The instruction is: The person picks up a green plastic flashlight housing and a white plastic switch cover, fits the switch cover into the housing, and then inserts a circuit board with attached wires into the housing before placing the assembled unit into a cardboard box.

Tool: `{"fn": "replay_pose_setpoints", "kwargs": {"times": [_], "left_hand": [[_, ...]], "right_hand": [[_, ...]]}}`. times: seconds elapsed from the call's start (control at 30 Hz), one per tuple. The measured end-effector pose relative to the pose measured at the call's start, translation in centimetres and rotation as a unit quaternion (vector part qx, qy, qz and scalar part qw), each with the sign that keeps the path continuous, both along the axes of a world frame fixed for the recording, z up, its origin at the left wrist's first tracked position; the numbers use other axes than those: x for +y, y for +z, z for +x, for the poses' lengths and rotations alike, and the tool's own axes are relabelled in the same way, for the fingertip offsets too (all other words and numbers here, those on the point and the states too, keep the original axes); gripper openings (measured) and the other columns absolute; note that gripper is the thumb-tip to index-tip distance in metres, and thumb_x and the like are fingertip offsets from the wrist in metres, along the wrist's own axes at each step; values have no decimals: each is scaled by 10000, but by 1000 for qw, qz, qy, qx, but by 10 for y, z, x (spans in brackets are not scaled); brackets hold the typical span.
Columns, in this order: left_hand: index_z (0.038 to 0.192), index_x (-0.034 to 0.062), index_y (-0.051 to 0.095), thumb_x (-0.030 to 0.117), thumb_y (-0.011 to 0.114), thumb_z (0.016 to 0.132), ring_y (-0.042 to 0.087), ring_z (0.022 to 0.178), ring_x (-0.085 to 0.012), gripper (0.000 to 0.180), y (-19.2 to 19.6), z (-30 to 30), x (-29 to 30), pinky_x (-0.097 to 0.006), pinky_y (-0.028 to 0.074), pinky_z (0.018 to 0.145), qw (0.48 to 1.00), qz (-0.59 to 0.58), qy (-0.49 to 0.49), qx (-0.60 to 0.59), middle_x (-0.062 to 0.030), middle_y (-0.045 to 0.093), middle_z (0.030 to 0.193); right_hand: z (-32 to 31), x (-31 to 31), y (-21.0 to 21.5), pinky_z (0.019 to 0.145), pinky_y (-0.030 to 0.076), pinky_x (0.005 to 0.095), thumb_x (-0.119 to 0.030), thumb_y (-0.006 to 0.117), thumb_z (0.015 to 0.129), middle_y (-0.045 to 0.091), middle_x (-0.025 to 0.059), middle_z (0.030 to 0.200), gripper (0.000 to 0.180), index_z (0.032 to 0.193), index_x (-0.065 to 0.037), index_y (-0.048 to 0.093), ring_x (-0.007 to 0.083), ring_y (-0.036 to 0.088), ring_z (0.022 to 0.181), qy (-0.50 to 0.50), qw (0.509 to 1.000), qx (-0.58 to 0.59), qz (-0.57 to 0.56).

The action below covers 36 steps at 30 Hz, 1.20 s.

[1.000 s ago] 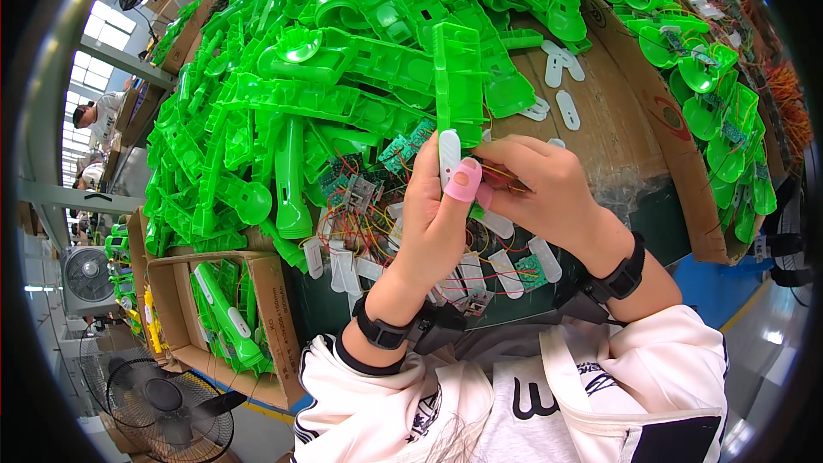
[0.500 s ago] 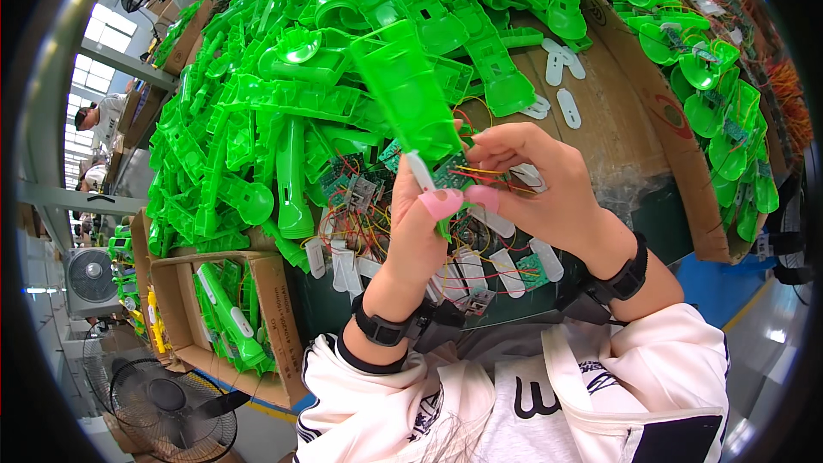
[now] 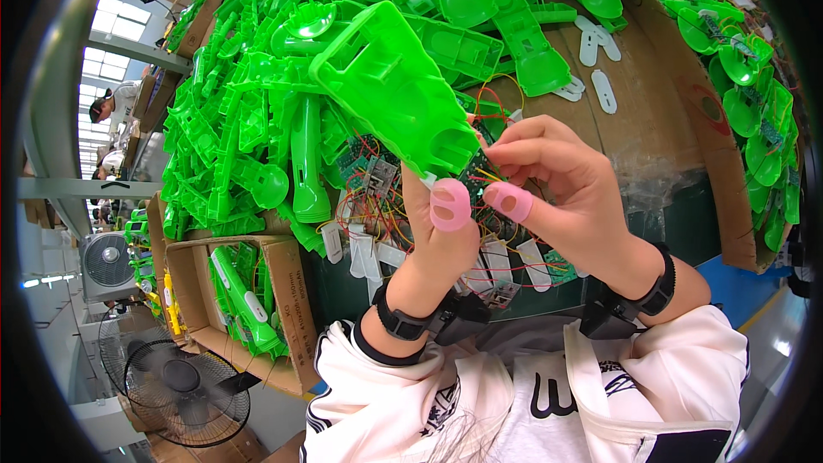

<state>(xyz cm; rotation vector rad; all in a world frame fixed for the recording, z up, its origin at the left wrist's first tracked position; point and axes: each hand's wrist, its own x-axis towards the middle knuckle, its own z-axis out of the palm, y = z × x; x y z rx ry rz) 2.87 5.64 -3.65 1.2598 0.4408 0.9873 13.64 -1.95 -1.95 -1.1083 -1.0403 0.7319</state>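
In my left hand [image 3: 444, 227] is a green plastic housing half [image 3: 390, 86], its hollow inner side with moulded ribs facing up. The left thumb wears a pink finger sleeve and presses at the housing's near end. My right hand [image 3: 573, 193] is close beside that end, thumb and fingertips drawn together around thin red and yellow wires [image 3: 489, 176]. Another pink sleeve covers the right thumb. Part of a dark green circuit board [image 3: 471, 180] shows between the hands; fingers hide most of it. A small white edge peeks out by the left thumb.
A large heap of green housing parts [image 3: 249, 111] fills the far left and back. Wired boards [image 3: 377, 176] and white oval strips [image 3: 536, 266] lie beneath my hands. Cardboard boxes with green parts stand at left [image 3: 304, 317] and right [image 3: 741, 236]. A fan [image 3: 180, 377] stands lower left.
The green housing has turned and tilted, so its inner ribs show more broadly. My left thumb now points upward at its near end. The whole view has shifted slightly.
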Motion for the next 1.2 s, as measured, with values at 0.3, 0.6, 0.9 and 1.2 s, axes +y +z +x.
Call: {"fn": "replay_pose_setpoints", "kwargs": {"times": [0.3, 0.6, 0.9, 1.2], "left_hand": [[1221, 32, 327, 113, 486, 828, 486, 969, -153, 432, -6, -4, -1, -307, 405, 845, 998, 41, -57, -5, -79, 470, 1098], [1182, 51, 376, 295, 486, 831, 476, 965, -145, 441, -9, 2, -3, -282, 391, 833, 999, 36, -31, 20, -60, 471, 1082], [1134, 35, 434, 620, 366, 814, 492, 916, -156, 670, 0, 13, 2, -289, 380, 824, 997, -36, 46, 56, -57, 506, 998], [1215, 21, 388, 623, 268, 838, 508, 905, -147, 720, 2, 8, 3, -265, 416, 782, 996, -70, -62, 4, -87, 519, 1033]], "right_hand": [[1, 6, -6, 638, 442, 189, -77, 683, 737, 510, 32, 870, 235, 897, 52, 571, 47, 493, 731, 44, 975, 210, -63], [-1, 8, -10, 616, 424, 180, -55, 661, 752, 525, -21, 759, 179, 837, 3, 514, 26, 488, 683, 74, 950, 296, -70], [2, 8, -6, 615, 431, 181, -84, 624, 790, 547, 1, 763, 161, 863, 12, 517, 23, 501, 677, 60, 978, 191, -58], [11, 5, 0, 600, 437, 168, -93, 602, 813, 587, 17, 734, 137, 841, 30, 549, 28, 532, 657, 36, 979, 185, -76]]}}
